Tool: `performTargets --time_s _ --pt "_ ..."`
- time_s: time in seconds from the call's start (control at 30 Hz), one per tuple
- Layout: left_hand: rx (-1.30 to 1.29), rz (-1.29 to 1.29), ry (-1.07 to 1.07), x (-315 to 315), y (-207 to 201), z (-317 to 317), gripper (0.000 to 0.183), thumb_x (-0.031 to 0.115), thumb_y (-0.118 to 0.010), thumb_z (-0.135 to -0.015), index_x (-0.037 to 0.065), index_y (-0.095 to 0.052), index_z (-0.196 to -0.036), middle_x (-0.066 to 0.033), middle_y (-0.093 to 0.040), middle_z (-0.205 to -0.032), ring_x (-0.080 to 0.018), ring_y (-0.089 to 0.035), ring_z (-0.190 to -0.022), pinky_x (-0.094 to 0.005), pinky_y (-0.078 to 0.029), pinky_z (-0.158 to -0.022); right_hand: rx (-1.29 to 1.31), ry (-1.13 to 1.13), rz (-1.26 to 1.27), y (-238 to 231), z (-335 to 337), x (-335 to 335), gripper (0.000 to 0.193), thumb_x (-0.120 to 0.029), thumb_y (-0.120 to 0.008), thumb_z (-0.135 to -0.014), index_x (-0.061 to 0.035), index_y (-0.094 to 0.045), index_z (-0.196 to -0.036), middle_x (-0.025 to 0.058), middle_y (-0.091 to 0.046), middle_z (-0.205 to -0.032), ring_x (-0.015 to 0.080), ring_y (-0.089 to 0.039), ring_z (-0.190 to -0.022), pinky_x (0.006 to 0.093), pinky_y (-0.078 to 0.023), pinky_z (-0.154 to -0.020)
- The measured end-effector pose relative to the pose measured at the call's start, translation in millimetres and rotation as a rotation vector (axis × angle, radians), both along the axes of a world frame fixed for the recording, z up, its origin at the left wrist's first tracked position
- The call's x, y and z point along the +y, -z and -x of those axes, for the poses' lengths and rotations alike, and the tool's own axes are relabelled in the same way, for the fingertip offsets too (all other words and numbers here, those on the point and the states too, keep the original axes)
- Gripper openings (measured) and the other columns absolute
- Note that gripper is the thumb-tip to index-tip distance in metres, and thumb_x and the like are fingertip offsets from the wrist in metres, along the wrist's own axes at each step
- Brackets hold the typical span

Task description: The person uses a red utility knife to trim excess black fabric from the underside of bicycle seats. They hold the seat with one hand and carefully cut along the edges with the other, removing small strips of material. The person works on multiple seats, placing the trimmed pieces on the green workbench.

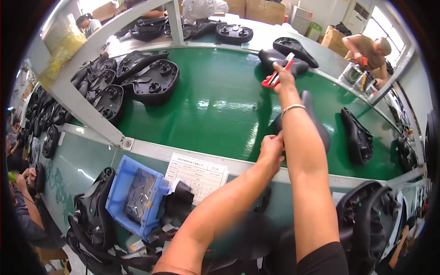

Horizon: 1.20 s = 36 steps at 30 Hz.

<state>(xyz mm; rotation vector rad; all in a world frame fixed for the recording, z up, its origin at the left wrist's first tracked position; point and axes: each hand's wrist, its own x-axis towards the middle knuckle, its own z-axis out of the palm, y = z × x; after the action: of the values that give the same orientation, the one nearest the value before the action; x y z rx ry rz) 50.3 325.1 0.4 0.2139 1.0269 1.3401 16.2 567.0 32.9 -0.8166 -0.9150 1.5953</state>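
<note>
My right hand is stretched out over the green belt, closed round a red utility knife whose blade end points away from me. Below that forearm lies a black bicycle saddle, partly hidden by the arm. The fingers of my left hand are closed at the saddle's near left edge. Just past the knife, another black saddle rests on the belt, and behind it a further saddle lies close by.
Several black saddles lie underside up at the belt's left. One saddle sits at right. Nearer me are a blue bin with small metal pieces, a printed sheet and piled saddles. A metal post crosses the left. A co-worker works far right.
</note>
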Motion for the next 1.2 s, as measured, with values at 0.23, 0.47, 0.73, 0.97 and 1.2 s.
performTargets --time_s 0.23,0.47,0.73,0.97,1.2 --pt "-0.074 0.112 -0.077 -10.0 -0.8 8.9 0.056 0.051 -0.072 -0.077 0.008 -0.06 -0.111 -0.005 -0.061 -0.11 -0.0216 -0.052 -0.106 -0.0444 -0.037 -0.094 0.166 0.491 0.105 0.7 -8.6 -0.3 0.042 -0.005 -0.068 -0.079 -0.0152 -0.05 -0.116 0.0091 -0.059 -0.108 0.0309 -0.064 -0.084 0.0421 -0.057 -0.049" --pt "0.065 -0.07 -0.262 -45.1 -42.1 35.4 0.063 0.036 -0.076 -0.073 0.002 -0.053 -0.12 -0.012 -0.06 -0.113 -0.0272 -0.059 -0.102 -0.0482 -0.047 -0.086 -0.103 0.134 -0.065 -168.3 -62.5 -73.4 0.02 -0.017 -0.07 -0.079 -0.0078 -0.059 -0.093 0.0062 -0.057 -0.087 0.02 -0.058 -0.083 0.0361 -0.052 -0.044" --pt "-0.209 -0.258 -0.204 -224.4 -134.8 20.9 0.044 0.028 -0.074 -0.076 0.008 -0.059 -0.112 -0.0059 -0.062 -0.112 -0.0216 -0.059 -0.106 -0.0366 -0.046 -0.097 -0.18 0.164 -0.565 -338.5 -275.0 -312.7 0.022 -0.018 -0.071 -0.08 -0.0167 -0.061 -0.099 0.0066 -0.061 -0.077 0.0229 -0.057 -0.05 0.0347 -0.047 -0.039" --pt "-0.196 -0.196 -0.02 -306.8 -130.2 -46.1 0.046 0.036 -0.065 -0.084 0.0 -0.057 -0.113 -0.0109 -0.063 -0.112 -0.0231 -0.062 -0.103 -0.035 -0.054 -0.087 0.067 0.336 -0.588 -248.2 -510.3 -512.9 0.025 -0.013 -0.057 -0.093 -0.0025 -0.058 -0.117 0.0075 -0.063 -0.103 0.0168 -0.062 -0.081 0.0264 -0.049 -0.053" --pt "0.805 0.009 0.643 -342.1 -128.7 -43.4 0.057 0.051 -0.055 -0.091 -0.005 -0.064 -0.09 -0.0147 -0.064 -0.07 -0.0182 -0.061 -0.049 -0.0259 -0.047 -0.039 0.081 0.731 -0.091 -121.6 -569.4 -541.6 0.033 -0.016 -0.059 -0.093 -0.0093 -0.054 -0.125 0.0102 -0.06 -0.104 0.018 -0.059 -0.072 0.0268 -0.052 -0.06"
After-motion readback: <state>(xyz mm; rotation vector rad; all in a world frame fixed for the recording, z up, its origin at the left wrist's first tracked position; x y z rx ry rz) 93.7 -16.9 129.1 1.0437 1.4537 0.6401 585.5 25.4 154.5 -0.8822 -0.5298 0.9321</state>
